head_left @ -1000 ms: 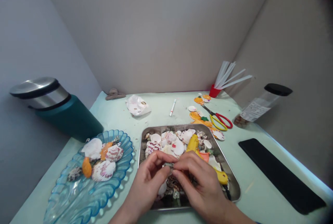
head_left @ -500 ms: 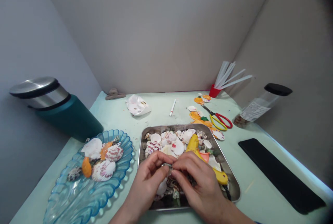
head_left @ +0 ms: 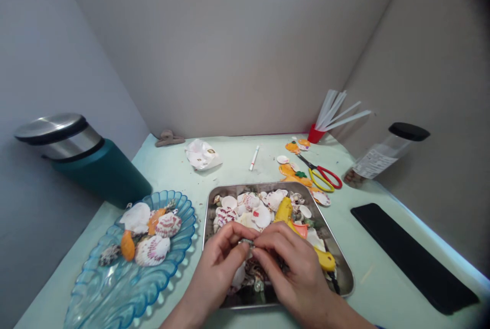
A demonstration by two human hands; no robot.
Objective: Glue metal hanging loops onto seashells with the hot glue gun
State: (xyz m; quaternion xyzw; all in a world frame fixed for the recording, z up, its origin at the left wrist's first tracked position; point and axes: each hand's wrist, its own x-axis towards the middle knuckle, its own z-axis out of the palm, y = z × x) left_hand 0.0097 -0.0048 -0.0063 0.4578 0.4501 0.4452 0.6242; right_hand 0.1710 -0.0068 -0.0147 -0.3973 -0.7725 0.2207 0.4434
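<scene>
My left hand (head_left: 220, 257) and my right hand (head_left: 289, 257) meet over the near part of a metal tray (head_left: 346, 268). Their fingertips pinch a small greyish shell-like piece (head_left: 246, 242) between them, mostly hidden by the fingers. Beneath and beyond the hands, the tray holds many seashells (head_left: 250, 200), white, striped and dark. A yellow glue gun (head_left: 284, 210) lies across the shells on the right side of the tray, partly covered by my right hand.
At left are a blue scalloped dish (head_left: 115, 293) with several shells and a green bottle (head_left: 103, 173). Behind lie a crumpled wrapper (head_left: 201, 155), a white pen (head_left: 254, 158) and scissors (head_left: 325, 178). A red cup (head_left: 316, 135) of white sticks, a jar (head_left: 377, 160) and a black strip (head_left: 413, 257) are at right.
</scene>
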